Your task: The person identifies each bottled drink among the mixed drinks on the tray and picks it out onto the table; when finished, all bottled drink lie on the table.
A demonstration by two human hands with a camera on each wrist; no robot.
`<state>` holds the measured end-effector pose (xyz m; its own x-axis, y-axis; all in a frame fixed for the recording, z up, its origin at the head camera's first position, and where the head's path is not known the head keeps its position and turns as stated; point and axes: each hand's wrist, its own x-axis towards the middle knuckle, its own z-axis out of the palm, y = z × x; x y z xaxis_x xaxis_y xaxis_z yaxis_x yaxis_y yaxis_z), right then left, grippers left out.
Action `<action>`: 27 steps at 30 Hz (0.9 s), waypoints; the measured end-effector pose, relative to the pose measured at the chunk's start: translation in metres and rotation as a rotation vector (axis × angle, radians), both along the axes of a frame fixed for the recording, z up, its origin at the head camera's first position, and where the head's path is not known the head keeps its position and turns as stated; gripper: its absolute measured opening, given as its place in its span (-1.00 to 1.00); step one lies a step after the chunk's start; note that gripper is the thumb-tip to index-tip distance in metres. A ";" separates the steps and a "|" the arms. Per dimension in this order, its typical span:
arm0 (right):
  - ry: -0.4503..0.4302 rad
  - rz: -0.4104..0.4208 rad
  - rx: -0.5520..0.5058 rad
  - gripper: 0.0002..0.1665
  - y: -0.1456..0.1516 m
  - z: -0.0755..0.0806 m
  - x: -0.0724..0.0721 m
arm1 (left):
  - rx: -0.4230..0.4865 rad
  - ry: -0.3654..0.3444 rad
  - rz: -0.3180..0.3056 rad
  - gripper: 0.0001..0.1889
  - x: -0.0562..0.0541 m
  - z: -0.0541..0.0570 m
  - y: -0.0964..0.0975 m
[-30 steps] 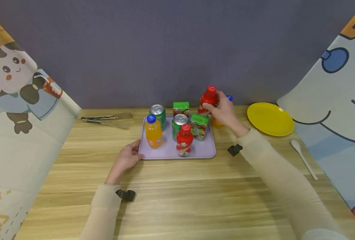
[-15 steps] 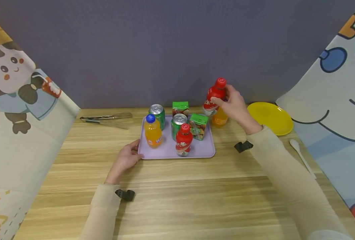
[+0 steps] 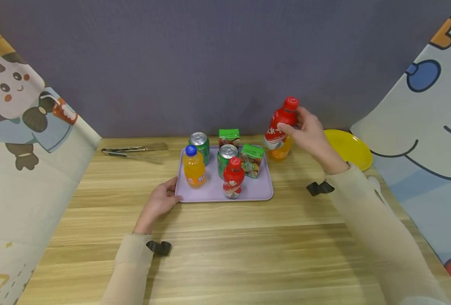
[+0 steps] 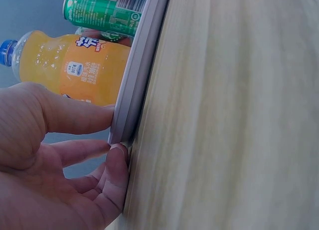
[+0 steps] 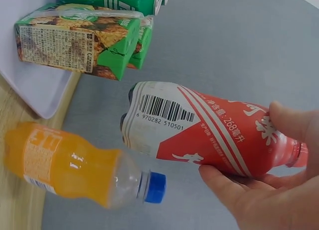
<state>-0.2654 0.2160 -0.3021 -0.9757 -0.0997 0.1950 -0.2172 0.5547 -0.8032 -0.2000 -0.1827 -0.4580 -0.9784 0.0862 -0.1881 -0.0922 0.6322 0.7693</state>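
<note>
My right hand (image 3: 309,135) holds a red-and-white drink bottle (image 3: 280,125) by its upper part, tilted and raised off the table. Its base, with a barcode, shows in the right wrist view. Just below it, an orange soda bottle (image 5: 75,162) with a blue cap stands on the table beside the tray. My left hand (image 3: 162,198) pinches the near left corner of the lilac tray (image 4: 137,75), thumb on the rim and fingertips at its lower edge. On the tray stand another orange soda bottle (image 3: 195,167), another red bottle (image 3: 233,180), two green cans (image 3: 228,157) and two drink cartons (image 3: 252,161).
Metal tongs (image 3: 134,149) lie at the back left. A yellow plate (image 3: 349,148) sits at the back right, partly behind the right hand. The right sleeve partly covers a white spoon (image 3: 374,184). A grey wall (image 3: 225,63) rises behind the table.
My right hand has carried the red bottle up and to the right, away from the tray's back right corner. The left hand has stayed at the tray corner.
</note>
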 end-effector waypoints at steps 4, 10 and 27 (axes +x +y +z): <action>-0.015 -0.013 0.003 -0.23 0.004 0.002 0.005 | 0.004 -0.003 0.003 -0.28 0.000 0.001 0.000; -0.025 -0.011 -0.024 -0.26 0.011 0.003 0.008 | 0.009 -0.017 0.006 -0.28 0.000 0.002 0.000; -0.050 -0.045 0.030 -0.27 0.037 -0.010 0.016 | 0.020 0.000 -0.002 -0.28 -0.001 0.001 -0.002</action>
